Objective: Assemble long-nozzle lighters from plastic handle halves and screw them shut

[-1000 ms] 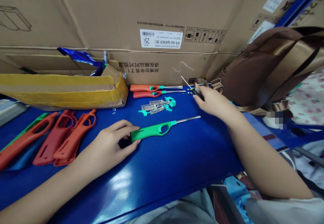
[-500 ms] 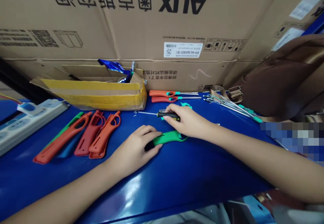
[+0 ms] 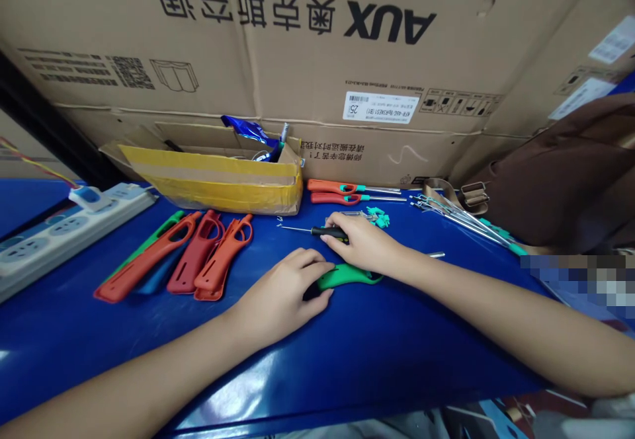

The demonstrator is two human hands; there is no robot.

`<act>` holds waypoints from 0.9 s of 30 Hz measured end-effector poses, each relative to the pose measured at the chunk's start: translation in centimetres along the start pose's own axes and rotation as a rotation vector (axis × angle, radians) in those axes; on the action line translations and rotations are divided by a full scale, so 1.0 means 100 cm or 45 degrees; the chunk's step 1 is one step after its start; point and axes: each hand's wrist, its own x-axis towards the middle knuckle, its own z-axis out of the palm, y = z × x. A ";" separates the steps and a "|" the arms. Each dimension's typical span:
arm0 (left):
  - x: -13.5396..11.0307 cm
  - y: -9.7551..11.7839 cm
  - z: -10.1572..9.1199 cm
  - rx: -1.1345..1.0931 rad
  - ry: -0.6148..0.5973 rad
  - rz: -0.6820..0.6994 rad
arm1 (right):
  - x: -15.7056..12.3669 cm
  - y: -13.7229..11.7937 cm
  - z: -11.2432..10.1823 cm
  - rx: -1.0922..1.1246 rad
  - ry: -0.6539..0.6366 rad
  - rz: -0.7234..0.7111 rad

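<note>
Head view, carton [image 3: 297, 72] lettered "AUX", screwdriver [image 3: 320, 231]

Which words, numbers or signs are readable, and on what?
"AUX 奥克斯空调": large cardboard box.
"KFR-46G/BpR3AES1(B1)": its white label.
"25": same label.
"师傅您辛苦了!": box.
"请在搬运时对我": box; rest hidden.
All upside down.
Too small: pictograms, fine print, side labels, blue packet.

1 green lighter [image 3: 347, 276], 1 black-handled screwdriver [image 3: 317, 231], tip beside tiny screws [image 3: 280, 221]
</note>
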 end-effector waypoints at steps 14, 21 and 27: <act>-0.001 -0.001 0.001 -0.026 -0.012 0.005 | 0.001 -0.003 0.001 0.076 0.042 -0.015; 0.000 0.000 0.001 -0.060 0.002 -0.003 | -0.004 -0.008 -0.021 0.240 0.166 0.031; 0.001 -0.002 0.004 -0.054 0.051 0.028 | -0.021 -0.004 -0.050 0.575 0.425 0.129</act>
